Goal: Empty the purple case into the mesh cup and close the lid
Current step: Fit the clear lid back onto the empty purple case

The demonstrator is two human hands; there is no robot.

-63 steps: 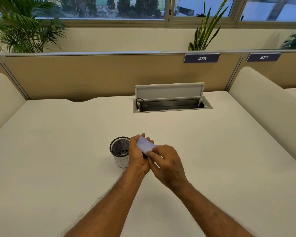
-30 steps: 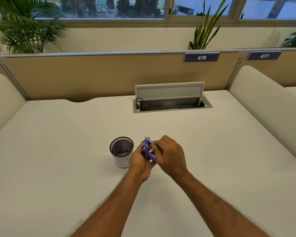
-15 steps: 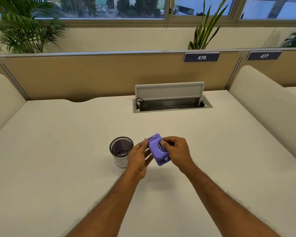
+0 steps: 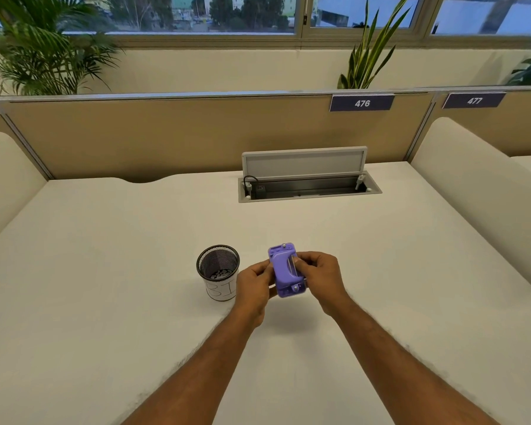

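While our left hand (image 4: 256,283) and right hand (image 4: 318,275) both grip the purple case (image 4: 286,270) above the surface (image 4: 105,271), the cup (image 4: 218,272) stands just left of them.

the cup (image 4: 217,273) stands on the table (image 4: 105,271) near its middle. the case (image 4: 286,270) is held above the table just right of the cup, the left hand (image 4: 253,286) on its left side and the right hand (image 4: 321,276) on its right. the cable hatch (image 4: 307,187) lies behind them, toward the table's far edge.
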